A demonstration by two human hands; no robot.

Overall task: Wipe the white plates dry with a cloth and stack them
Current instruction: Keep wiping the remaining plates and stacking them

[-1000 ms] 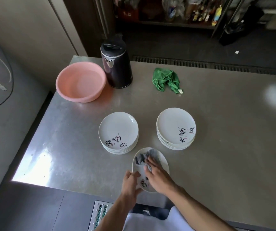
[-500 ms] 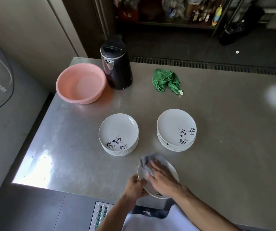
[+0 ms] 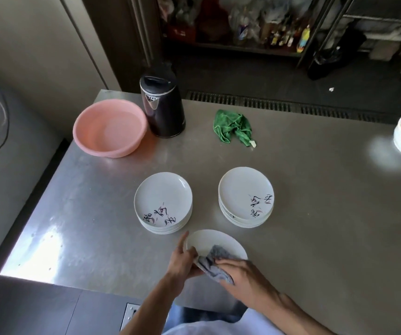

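Here, a white plate (image 3: 215, 241) is held over the front part of a steel table (image 3: 315, 213). The left hand (image 3: 182, 259) has its grip curled round the plate's left rim. The right hand (image 3: 245, 276) has its grip closed on a bunched grey cloth (image 3: 215, 261), pressing it to the plate's near side. Just behind stand two piles of lettered white plates, the left stack (image 3: 163, 201) and the right stack (image 3: 245, 194). Farther back are a pink basin (image 3: 110, 128), a black kettle (image 3: 162, 105) just beside it, and a crumpled green cloth (image 3: 233, 128).
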